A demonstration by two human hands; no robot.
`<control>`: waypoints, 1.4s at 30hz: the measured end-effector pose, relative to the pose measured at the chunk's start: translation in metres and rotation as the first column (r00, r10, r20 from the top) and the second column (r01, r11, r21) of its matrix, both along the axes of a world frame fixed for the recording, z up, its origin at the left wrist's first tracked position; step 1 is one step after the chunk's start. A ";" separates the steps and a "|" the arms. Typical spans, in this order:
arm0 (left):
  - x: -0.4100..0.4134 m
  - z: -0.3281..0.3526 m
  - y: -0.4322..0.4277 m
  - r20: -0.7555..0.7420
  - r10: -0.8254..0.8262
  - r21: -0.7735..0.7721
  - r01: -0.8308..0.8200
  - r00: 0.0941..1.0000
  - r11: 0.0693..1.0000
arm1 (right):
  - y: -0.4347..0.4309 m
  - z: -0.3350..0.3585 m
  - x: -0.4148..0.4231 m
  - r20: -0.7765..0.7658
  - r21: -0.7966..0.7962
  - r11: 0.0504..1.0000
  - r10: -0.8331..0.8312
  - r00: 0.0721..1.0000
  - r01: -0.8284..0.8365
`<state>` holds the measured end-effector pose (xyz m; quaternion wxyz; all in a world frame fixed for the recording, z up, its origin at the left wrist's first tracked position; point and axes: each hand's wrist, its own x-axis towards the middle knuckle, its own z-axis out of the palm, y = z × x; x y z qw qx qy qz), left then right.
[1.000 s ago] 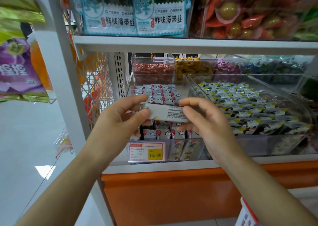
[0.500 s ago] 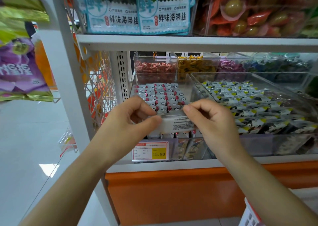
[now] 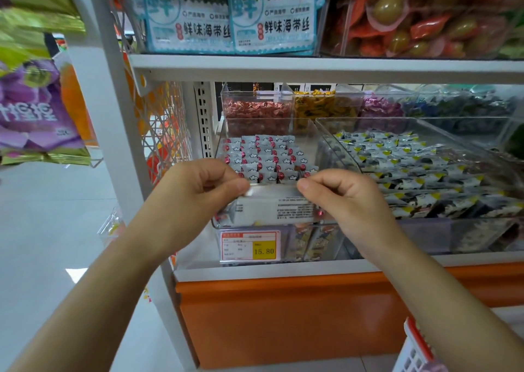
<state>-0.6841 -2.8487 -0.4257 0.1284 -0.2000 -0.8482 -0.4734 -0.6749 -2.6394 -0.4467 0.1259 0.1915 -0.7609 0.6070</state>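
A white snack packet (image 3: 273,208) with small black print lies crosswise at the front of a clear plastic bin (image 3: 307,133) on the shop shelf. My left hand (image 3: 190,198) pinches its upper left edge between thumb and forefinger. My right hand (image 3: 348,201) pinches its upper right edge the same way. Behind the packet, rows of small grey-and-red wrapped snacks (image 3: 263,156) fill the bin. The packet's lower ends are partly hidden by my hands.
A second clear bin (image 3: 425,125) of grey-and-yellow packets stands to the right. A price tag reading 15.80 (image 3: 251,245) hangs under the bin. Seaweed packs (image 3: 232,14) fill the shelf above. A white shelf post (image 3: 113,110) stands left; a white basket corner (image 3: 414,349) shows bottom right.
Both hands have lowered the white packet from above the bin down to its front edge, and the fingers have curled from a loose hold into pinches at its top corners.
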 end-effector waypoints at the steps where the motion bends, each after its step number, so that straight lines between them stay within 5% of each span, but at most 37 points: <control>1: 0.000 0.000 0.000 0.005 0.001 0.019 -0.001 1.000 1.000 | 0.001 0.001 -0.001 0.032 -0.009 1.000 0.029 0.999 -0.028; 6: 0.001 -0.002 0.000 0.110 -0.098 -0.022 0.101 0.989 0.995 | 0.005 0.002 -0.002 0.002 -0.033 0.999 -0.030 1.000 0.030; 15: -0.001 -0.005 0.005 0.079 -0.117 0.053 0.113 0.990 0.992 | 0.018 0.006 -0.008 0.160 -0.034 0.996 0.085 0.983 -0.081; 19: -0.002 -0.010 0.011 0.018 0.068 0.093 -0.069 0.998 0.993 | 0.002 -0.005 -0.007 0.095 -0.246 0.969 0.047 0.994 -0.023; 23: -0.003 -0.012 0.012 -0.021 0.187 0.122 -0.183 0.982 0.975 | -0.013 -0.011 -0.002 -0.031 -0.105 0.994 -0.003 1.000 0.000; 30: -0.003 -0.018 0.001 -0.302 0.210 -0.294 -0.300 0.930 0.907 | 0.003 -0.002 -0.014 0.033 -0.246 0.965 -0.084 0.996 0.089; 38: -0.010 -0.036 -0.007 -0.190 0.090 -0.622 -0.191 0.978 0.760 | -0.007 0.001 -0.030 -0.101 0.214 0.966 -0.126 0.987 0.145; 42: -0.013 -0.041 -0.012 -0.163 0.071 -0.637 -0.160 0.984 0.754 | -0.018 0.006 -0.035 -0.214 0.339 0.918 -0.137 0.967 0.205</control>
